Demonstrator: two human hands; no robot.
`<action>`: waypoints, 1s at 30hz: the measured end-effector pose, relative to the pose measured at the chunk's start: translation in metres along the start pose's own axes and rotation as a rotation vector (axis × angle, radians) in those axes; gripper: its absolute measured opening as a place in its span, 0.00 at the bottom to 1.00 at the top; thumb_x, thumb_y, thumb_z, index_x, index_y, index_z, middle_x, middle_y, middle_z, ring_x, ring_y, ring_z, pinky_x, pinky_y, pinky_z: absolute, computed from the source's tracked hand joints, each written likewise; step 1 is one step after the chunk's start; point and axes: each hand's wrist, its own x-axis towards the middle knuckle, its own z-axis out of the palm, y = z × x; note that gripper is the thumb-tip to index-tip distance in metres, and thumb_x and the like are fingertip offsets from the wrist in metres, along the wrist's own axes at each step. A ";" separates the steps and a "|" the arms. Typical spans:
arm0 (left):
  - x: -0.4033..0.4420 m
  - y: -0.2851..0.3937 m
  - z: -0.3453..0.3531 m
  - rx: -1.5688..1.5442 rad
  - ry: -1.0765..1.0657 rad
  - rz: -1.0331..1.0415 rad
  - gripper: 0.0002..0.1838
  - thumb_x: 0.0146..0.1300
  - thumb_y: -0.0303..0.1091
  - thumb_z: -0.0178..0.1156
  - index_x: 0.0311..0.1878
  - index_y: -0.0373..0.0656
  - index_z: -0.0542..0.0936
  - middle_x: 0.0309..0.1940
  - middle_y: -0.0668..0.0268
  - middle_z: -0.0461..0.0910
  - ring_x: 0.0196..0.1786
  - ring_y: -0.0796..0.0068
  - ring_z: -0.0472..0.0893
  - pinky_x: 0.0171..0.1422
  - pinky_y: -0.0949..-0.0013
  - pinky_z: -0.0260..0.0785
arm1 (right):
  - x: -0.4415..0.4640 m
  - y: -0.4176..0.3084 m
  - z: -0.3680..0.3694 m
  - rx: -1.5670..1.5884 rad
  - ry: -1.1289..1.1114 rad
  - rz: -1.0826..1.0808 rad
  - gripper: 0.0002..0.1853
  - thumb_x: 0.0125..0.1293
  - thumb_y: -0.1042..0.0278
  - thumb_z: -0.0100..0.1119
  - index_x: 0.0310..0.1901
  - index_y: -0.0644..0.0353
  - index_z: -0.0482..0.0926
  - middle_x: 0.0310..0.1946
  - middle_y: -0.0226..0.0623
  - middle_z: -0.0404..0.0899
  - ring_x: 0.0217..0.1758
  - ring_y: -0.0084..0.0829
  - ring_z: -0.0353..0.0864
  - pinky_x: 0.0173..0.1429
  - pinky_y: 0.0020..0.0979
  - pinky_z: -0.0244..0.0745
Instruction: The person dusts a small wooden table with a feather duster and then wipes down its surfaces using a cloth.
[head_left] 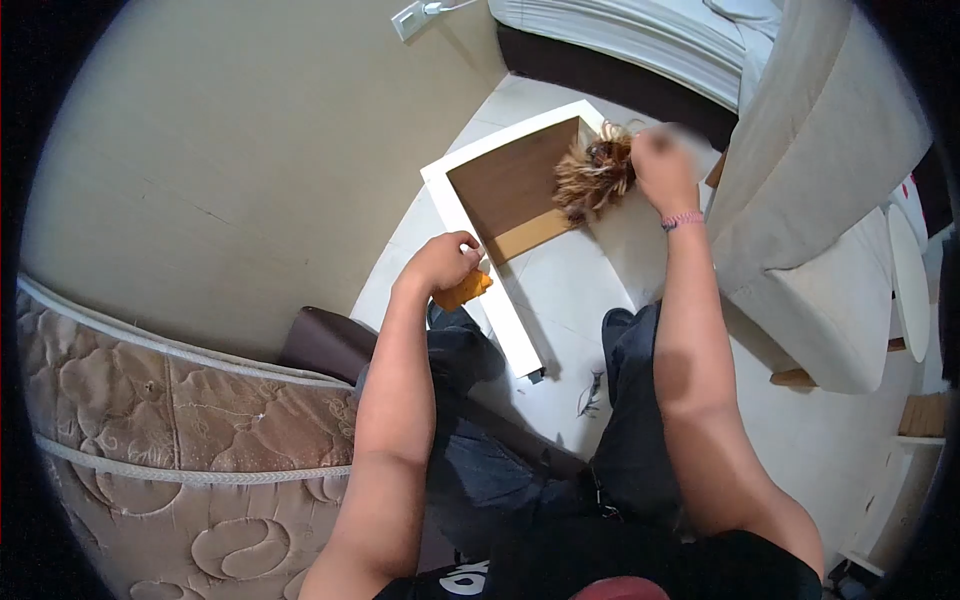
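A white piece of furniture (510, 325) with a brown inner panel stands on the floor in front of me, between my legs and the wall. My left hand (445, 262) is at its left edge, fingers curled around an orange cloth (462, 290) that hangs below the palm. Over the far right corner, my right hand (664, 172) is closed on a feather duster, its handle hidden in the fist. The duster's brown and tan feathers (592, 182) hang against the inside of that corner. Part of the right hand is blurred.
A patterned brown mattress (230, 430) lies along the left, below a beige wall (250, 150). A bed (630, 60) stands at the back. To the right is a beige fabric-covered seat (810, 320). A thin dark tangled item (590, 395) lies on the tiled floor.
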 end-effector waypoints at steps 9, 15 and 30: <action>-0.008 0.007 0.001 -0.004 -0.001 -0.029 0.18 0.66 0.44 0.58 0.52 0.44 0.83 0.46 0.52 0.85 0.50 0.52 0.84 0.56 0.57 0.75 | -0.018 -0.050 -0.058 0.018 0.464 -0.353 0.15 0.72 0.60 0.53 0.32 0.62 0.80 0.23 0.48 0.80 0.27 0.48 0.82 0.34 0.42 0.75; -0.014 0.010 -0.008 -0.045 0.010 -0.039 0.18 0.67 0.44 0.58 0.53 0.44 0.82 0.47 0.52 0.84 0.52 0.52 0.83 0.57 0.56 0.74 | -0.016 -0.033 -0.034 -0.208 0.260 -0.328 0.18 0.73 0.57 0.49 0.36 0.63 0.82 0.30 0.51 0.82 0.34 0.54 0.81 0.41 0.48 0.76; -0.010 0.014 -0.007 -0.087 -0.006 -0.067 0.16 0.67 0.43 0.59 0.52 0.46 0.83 0.47 0.53 0.85 0.52 0.54 0.83 0.58 0.56 0.73 | -0.012 -0.013 0.026 -0.044 0.012 -0.139 0.20 0.70 0.55 0.58 0.38 0.70 0.82 0.34 0.60 0.82 0.40 0.57 0.83 0.44 0.50 0.76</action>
